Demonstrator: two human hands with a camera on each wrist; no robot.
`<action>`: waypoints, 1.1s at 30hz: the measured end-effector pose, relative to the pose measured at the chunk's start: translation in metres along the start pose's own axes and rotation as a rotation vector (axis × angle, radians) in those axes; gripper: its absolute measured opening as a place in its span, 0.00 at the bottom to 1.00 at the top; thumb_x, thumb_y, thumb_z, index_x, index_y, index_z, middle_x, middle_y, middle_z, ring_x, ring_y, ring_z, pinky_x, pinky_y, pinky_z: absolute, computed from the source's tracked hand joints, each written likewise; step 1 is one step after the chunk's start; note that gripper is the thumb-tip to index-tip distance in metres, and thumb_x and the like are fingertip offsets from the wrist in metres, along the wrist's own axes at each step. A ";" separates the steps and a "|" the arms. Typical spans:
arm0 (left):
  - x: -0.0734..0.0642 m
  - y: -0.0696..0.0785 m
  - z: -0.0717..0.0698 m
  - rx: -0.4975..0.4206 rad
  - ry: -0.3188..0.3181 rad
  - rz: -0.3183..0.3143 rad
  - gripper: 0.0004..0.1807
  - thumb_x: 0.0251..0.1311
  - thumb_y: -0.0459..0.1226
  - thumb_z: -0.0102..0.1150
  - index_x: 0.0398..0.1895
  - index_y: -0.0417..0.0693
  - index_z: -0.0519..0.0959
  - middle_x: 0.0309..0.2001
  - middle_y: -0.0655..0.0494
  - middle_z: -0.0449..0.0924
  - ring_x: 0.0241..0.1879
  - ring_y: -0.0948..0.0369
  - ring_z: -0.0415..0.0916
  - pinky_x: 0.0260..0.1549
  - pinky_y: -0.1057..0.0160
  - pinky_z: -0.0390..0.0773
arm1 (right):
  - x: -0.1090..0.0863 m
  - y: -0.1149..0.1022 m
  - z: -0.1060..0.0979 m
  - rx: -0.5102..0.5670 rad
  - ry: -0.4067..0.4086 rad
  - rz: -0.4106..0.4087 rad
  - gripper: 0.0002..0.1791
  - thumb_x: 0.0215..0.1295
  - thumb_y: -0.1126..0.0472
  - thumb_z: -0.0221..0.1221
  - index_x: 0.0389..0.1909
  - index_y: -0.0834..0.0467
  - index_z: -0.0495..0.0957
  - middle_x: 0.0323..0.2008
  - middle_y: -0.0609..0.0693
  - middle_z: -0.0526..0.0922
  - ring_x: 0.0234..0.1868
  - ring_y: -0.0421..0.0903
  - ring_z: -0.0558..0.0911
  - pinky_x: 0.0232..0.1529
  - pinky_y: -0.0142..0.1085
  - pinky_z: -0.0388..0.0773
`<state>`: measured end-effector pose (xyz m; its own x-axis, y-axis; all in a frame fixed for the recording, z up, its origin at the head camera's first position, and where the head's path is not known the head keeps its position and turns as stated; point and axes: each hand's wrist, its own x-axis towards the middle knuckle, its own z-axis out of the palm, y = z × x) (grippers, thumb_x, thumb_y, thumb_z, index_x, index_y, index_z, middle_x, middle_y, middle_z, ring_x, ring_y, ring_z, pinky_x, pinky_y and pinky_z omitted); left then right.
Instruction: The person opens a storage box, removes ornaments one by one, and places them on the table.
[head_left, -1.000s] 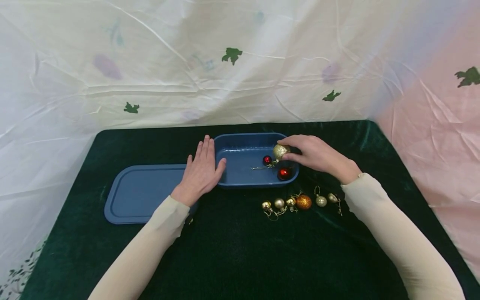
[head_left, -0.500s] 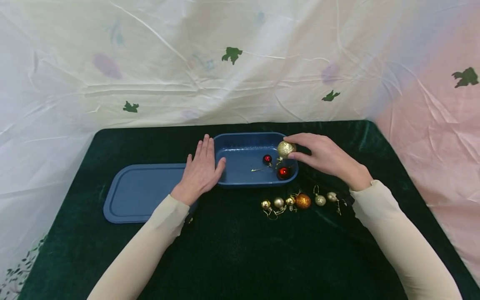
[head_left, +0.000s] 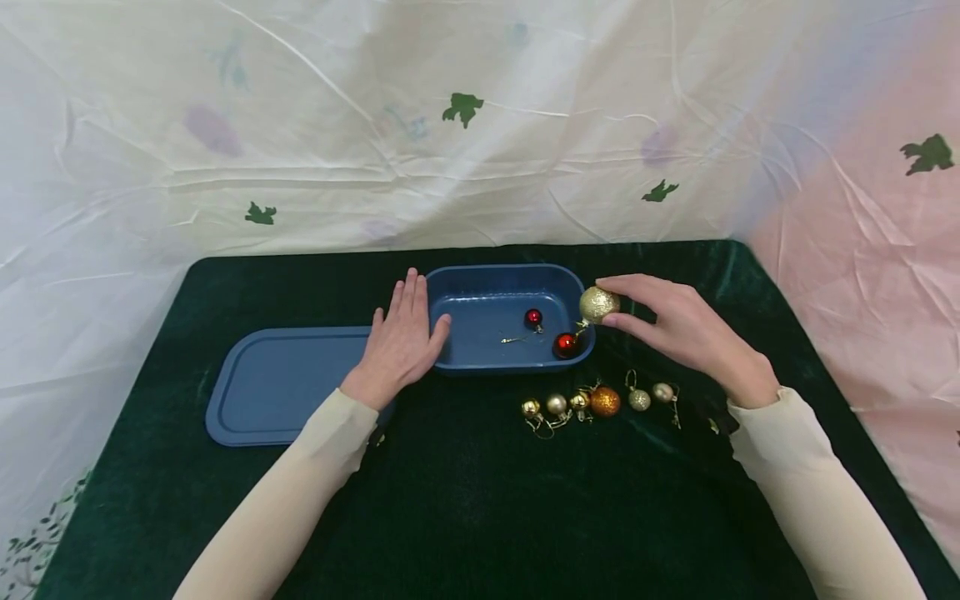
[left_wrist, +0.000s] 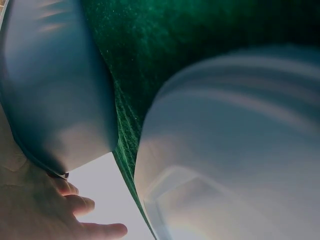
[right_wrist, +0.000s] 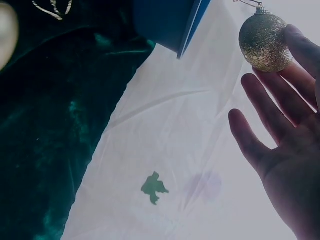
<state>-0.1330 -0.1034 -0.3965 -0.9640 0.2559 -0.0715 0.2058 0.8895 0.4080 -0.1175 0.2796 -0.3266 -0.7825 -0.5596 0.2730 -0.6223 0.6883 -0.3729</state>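
Between thumb and fingertips, my right hand [head_left: 671, 321] pinches a gold glitter Christmas bauble [head_left: 599, 306] at the right end of a blue box [head_left: 480, 367]. The right wrist view shows the bauble [right_wrist: 265, 42] with its cap and string loop uppermost. Two red baubles lie inside the box: a small dark one [head_left: 533, 317] and a larger shiny one [head_left: 566, 345]. My left hand [head_left: 397, 342] rests against the box's left end, fingers straight. In the left wrist view its fingers [left_wrist: 82, 205] show beside the box wall [left_wrist: 60, 100].
Left of the box lies a flat blue lid [head_left: 285, 387], partly under my left forearm. In front of the box sit several small gold baubles [head_left: 557, 405] and an orange one [head_left: 605, 402] on the dark green velvet cloth [head_left: 480, 500]. A pale fabric backdrop [head_left: 337, 150] hangs behind.
My right hand has moved the gold glitter bauble rightward, from over the inside of the box to its right rim. The left hand stays where it was.
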 end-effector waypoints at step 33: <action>-0.002 -0.002 -0.002 0.005 0.006 0.006 0.45 0.79 0.59 0.31 0.84 0.41 0.35 0.84 0.48 0.25 0.83 0.48 0.30 0.74 0.32 0.45 | -0.054 -0.029 -0.001 -0.025 0.113 -0.052 0.35 0.56 0.65 0.75 0.67 0.54 0.78 0.61 0.50 0.84 0.58 0.49 0.83 0.64 0.18 0.62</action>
<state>-0.1318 -0.1062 -0.3947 -0.9638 0.2591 -0.0638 0.2124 0.8897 0.4041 -0.0575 0.2902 -0.3301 -0.7457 -0.5403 0.3898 -0.6612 0.6719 -0.3335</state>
